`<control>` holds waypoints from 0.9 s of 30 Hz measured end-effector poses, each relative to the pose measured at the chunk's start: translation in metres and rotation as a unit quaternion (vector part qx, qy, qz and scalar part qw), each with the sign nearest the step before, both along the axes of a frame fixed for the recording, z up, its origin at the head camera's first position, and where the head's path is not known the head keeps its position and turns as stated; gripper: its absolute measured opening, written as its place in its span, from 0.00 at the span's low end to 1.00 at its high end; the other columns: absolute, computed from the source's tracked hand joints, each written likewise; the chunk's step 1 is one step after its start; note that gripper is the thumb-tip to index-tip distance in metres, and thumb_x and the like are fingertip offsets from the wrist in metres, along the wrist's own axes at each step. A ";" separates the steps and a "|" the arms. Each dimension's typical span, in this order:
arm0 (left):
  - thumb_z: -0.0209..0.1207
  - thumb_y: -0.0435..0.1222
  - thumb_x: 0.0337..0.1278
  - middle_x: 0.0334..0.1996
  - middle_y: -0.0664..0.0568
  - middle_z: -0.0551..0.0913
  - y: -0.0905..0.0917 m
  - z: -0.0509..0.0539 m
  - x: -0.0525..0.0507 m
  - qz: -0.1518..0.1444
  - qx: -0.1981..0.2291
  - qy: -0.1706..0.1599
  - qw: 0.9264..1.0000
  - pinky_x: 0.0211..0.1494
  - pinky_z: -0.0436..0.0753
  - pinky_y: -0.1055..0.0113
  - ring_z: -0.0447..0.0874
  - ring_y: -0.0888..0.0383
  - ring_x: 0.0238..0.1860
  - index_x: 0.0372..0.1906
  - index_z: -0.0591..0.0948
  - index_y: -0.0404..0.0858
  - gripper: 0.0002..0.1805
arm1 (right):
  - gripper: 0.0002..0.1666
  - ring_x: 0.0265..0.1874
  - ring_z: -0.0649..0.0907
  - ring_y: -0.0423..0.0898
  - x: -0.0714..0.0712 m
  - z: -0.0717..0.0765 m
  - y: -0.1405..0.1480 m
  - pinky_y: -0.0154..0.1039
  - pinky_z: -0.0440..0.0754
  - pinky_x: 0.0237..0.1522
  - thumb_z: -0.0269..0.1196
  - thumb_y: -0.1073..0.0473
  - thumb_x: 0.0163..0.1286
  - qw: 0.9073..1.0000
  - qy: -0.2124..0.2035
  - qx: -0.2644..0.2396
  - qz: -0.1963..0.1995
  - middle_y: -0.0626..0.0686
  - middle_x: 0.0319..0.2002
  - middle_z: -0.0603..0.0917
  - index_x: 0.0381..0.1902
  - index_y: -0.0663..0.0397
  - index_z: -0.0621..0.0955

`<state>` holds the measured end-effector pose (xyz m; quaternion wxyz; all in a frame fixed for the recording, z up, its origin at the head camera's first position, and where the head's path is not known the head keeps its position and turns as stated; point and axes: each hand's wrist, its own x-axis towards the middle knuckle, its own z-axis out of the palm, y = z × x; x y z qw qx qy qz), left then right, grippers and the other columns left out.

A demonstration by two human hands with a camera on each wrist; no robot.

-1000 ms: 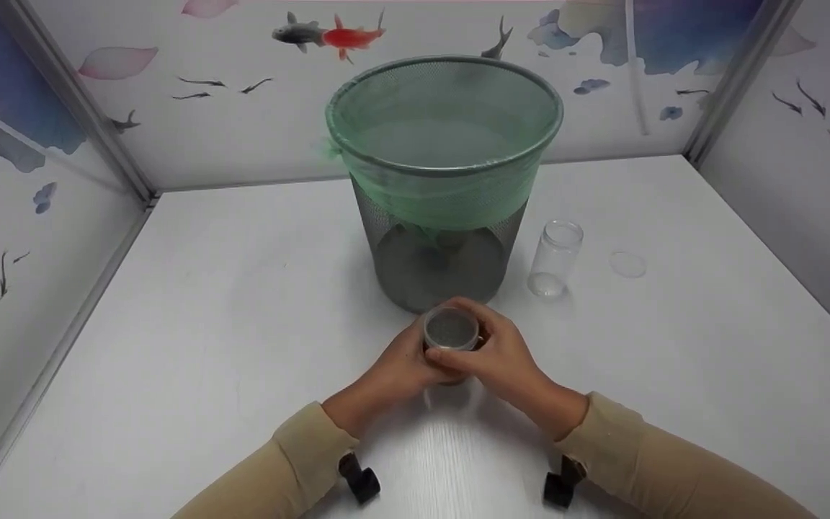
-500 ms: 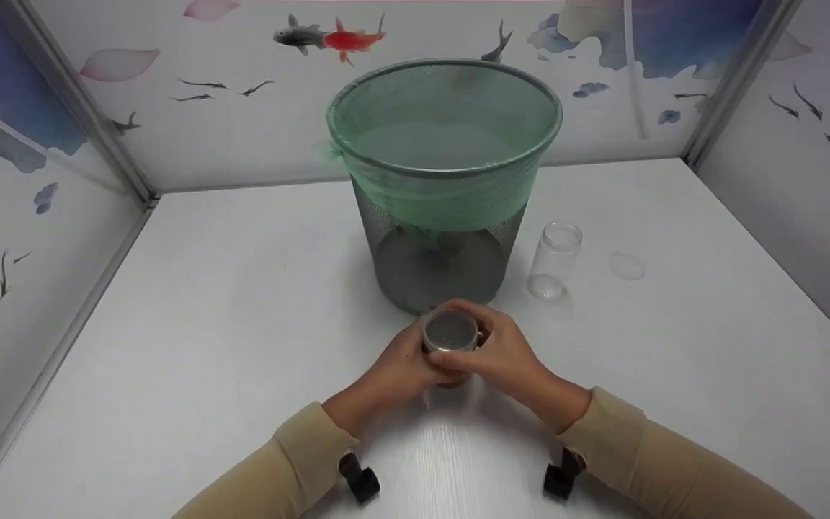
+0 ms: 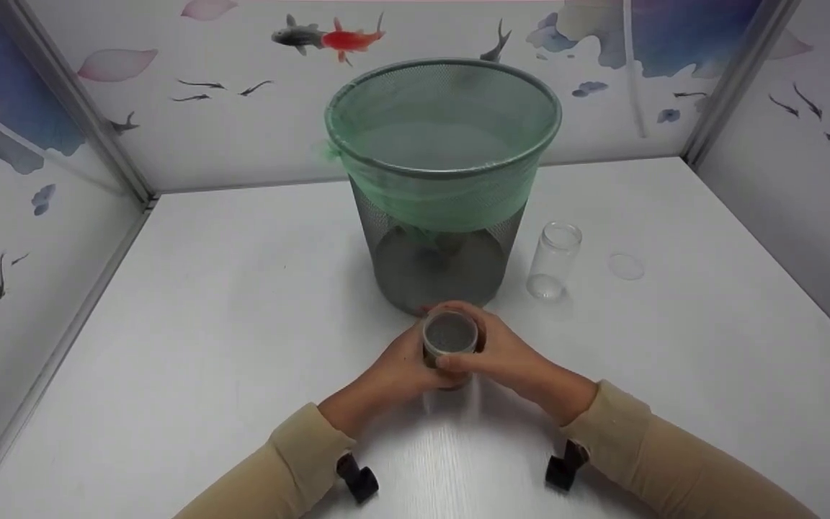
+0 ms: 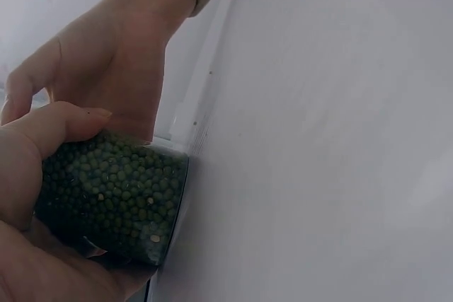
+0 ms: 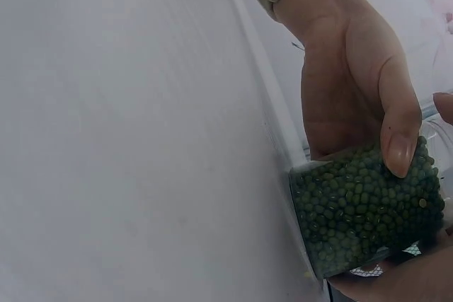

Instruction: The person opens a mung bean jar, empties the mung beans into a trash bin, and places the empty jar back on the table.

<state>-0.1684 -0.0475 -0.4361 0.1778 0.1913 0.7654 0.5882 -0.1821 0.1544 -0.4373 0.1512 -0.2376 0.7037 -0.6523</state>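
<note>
Left to right over my remote feed: left hand point(image 3: 397, 364) was curled round the bean jar point(image 3: 450, 333) from its left side, far fingers hidden; bean jar was between both palms, filled with green beans point(image 4: 127, 189), base on or just above the table point(image 3: 242, 324), couldn't tell which. Mesh bin point(image 3: 440, 277) with green liner point(image 3: 444, 202) stood just beyond both hands. Right hand point(image 3: 514, 360) was wrapped round the right side, thumb on the near face just below the rim. Farther out and right of it: clear jar point(image 3: 552, 267), then thin round piece point(image 3: 627, 267), disc or ring unclear. For a good hold, I judged the left should anchor low and firm, the right should grip evenly; smooth wall might slip. Versus a second earlier, right thumb sat lower, right wrist had shifted slightly outward; left hand and bean jar had barely moved.
</note>
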 end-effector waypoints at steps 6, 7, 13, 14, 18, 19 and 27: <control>0.76 0.36 0.60 0.74 0.51 0.73 -0.001 -0.002 -0.001 -0.006 0.000 -0.002 1.000 0.75 0.72 0.51 0.69 0.53 0.75 0.81 0.66 0.45 0.47 | 0.48 0.72 0.73 0.52 0.010 0.003 -0.006 0.53 0.67 0.74 0.77 0.54 0.64 0.999 -0.020 0.023 -0.042 0.58 0.73 0.74 0.77 0.58 0.70; 0.76 0.36 0.60 0.74 0.51 0.73 -0.001 -0.002 -0.001 -0.006 0.000 -0.002 1.000 0.74 0.73 0.52 0.69 0.52 0.75 0.81 0.66 0.45 0.47 | 0.50 0.72 0.73 0.51 0.013 0.004 -0.008 0.53 0.67 0.73 0.78 0.53 0.64 0.998 -0.020 0.029 -0.055 0.56 0.73 0.74 0.78 0.56 0.69; 0.77 0.36 0.58 0.71 0.49 0.76 0.000 0.000 -0.002 -0.007 -0.001 0.009 1.000 0.69 0.78 0.54 0.74 0.52 0.70 0.80 0.66 0.41 0.47 | 0.56 0.69 0.74 0.50 0.026 0.006 -0.018 0.52 0.67 0.72 0.83 0.52 0.58 0.990 -0.019 0.032 -0.135 0.55 0.70 0.74 0.76 0.53 0.64; 0.77 0.36 0.57 0.70 0.49 0.76 0.000 0.000 -0.002 -0.007 -0.001 0.011 1.000 0.69 0.77 0.54 0.74 0.52 0.70 0.80 0.66 0.41 0.47 | 0.55 0.69 0.74 0.50 0.027 0.005 -0.019 0.52 0.67 0.72 0.83 0.53 0.58 0.989 -0.020 0.029 -0.146 0.55 0.69 0.74 0.75 0.53 0.64; 0.76 0.36 0.59 0.71 0.49 0.75 0.000 0.001 -0.002 -0.008 -0.004 0.014 1.000 0.71 0.75 0.53 0.74 0.52 0.70 0.81 0.65 0.41 0.47 | 0.50 0.67 0.75 0.49 0.029 0.004 -0.021 0.51 0.68 0.71 0.82 0.53 0.59 0.985 -0.019 0.031 -0.171 0.55 0.67 0.76 0.71 0.53 0.65; 0.75 0.36 0.59 0.72 0.49 0.75 0.000 0.001 -0.002 -0.009 -0.006 0.011 1.000 0.71 0.74 0.53 0.73 0.52 0.70 0.81 0.64 0.41 0.48 | 0.50 0.67 0.75 0.50 0.029 0.003 -0.021 0.51 0.68 0.71 0.82 0.53 0.59 0.984 -0.018 0.032 -0.173 0.55 0.67 0.76 0.71 0.53 0.66; 0.75 0.37 0.59 0.74 0.48 0.74 0.000 0.001 -0.002 -0.006 -0.018 0.012 1.000 0.74 0.72 0.51 0.72 0.51 0.72 0.83 0.62 0.42 0.50 | 0.47 0.68 0.75 0.50 0.028 0.002 -0.020 0.52 0.67 0.72 0.81 0.53 0.61 0.984 -0.013 0.038 -0.174 0.55 0.68 0.76 0.70 0.53 0.67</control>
